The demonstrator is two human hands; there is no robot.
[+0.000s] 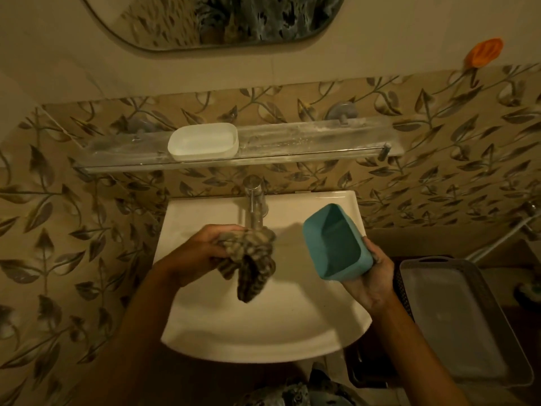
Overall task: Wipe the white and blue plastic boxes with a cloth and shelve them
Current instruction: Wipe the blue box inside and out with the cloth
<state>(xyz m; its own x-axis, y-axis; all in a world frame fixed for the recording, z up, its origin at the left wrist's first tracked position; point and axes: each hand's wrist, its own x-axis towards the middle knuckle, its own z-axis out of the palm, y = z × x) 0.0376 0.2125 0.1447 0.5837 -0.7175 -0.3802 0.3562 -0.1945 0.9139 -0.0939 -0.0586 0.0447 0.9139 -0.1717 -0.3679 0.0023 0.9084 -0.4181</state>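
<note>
My right hand (369,276) has its grip clamped on the blue box (336,244), cupping it from beneath at the near end with the fingers wrapped up one long side, so its open mouth tilts toward me over the right edge of the sink (263,341). It looks like thin moulded plastic, so I judge it light and fairly stiff, though the walls would likely flex if I squeezed mid-side; holding it at the base and corner, where it is firmest, seems right. If it is damp it could turn slick, so a cupped palm beats a pinch. My left hand (202,253) has its grip closed around the cloth (248,259), bunched soft and limp, its tail hanging just under the tap (255,200). The white box (203,141) sits upright on the glass shelf (292,145) above the basin, well apart from both hands.
</note>
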